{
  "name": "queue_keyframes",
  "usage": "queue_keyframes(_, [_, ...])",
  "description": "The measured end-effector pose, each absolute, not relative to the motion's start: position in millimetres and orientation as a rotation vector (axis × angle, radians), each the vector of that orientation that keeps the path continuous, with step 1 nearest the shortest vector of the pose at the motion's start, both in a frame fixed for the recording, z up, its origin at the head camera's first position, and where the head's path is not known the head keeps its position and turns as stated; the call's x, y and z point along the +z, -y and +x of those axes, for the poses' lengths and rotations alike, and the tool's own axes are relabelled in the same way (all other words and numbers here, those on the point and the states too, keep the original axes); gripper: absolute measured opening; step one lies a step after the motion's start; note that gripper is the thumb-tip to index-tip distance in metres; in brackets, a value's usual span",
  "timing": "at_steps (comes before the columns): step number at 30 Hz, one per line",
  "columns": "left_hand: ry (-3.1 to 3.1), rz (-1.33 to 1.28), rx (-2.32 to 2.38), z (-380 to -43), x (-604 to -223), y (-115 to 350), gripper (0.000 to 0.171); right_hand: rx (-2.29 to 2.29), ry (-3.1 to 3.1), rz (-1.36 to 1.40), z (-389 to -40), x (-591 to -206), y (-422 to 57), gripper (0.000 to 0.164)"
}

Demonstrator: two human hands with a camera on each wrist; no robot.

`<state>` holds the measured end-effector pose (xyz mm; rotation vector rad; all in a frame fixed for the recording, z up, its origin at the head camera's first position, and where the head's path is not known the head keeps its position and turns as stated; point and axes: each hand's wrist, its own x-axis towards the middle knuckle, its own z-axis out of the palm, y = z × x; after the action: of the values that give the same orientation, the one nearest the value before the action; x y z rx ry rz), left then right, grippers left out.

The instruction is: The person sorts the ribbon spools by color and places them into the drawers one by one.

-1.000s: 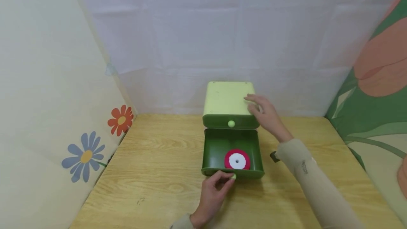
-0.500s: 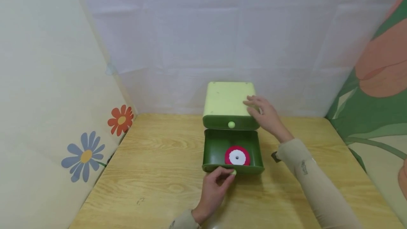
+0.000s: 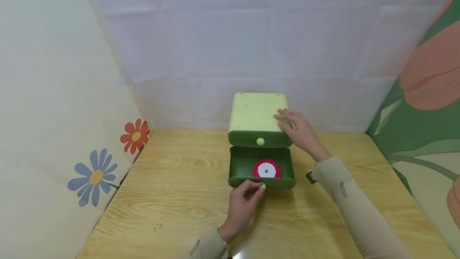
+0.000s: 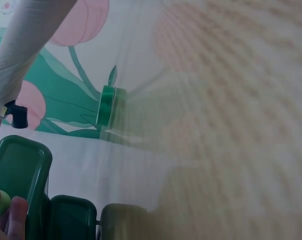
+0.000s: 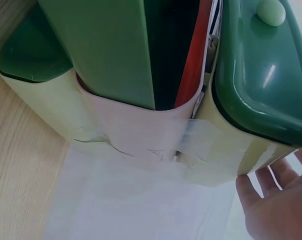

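A small cabinet (image 3: 256,111) with a pale yellow-green top stands near the back of the table. Its middle drawer (image 3: 282,183) is pulled partway out. Inside lies a red spool (image 3: 266,167), apparently ribbon, with a white scalloped face and a small central hole. My left hand (image 3: 240,209) pinches the drawer's light-green knob (image 3: 263,186) between thumb and fingers. At the cabinet's upper right edge rests my right hand (image 3: 296,129), fingers extended over the top. The right wrist view shows those fingers (image 5: 248,192) against the pale side of the top tier.
The closed top drawer (image 3: 244,138) has its own round knob (image 3: 260,142). A closed bottom drawer (image 5: 33,50) shows in the right wrist view. Around the cabinet spreads a wooden table (image 3: 172,195), with a white sheet (image 3: 215,43) hanging behind it.
The middle drawer has slid inward, carrying the spool toward the cabinet. My left hand has moved forward with the knob. The right hand has stayed at the cabinet's top edge.
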<state>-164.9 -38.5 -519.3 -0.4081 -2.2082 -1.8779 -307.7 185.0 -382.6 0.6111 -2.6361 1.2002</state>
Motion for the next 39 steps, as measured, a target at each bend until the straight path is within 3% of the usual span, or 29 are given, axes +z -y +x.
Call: queue_keyframes(39, [2.202, -0.397, -1.864, -210, -508, 34, 0.011, 1.150, 2.657, 0.628, -310, -385, -187, 0.041])
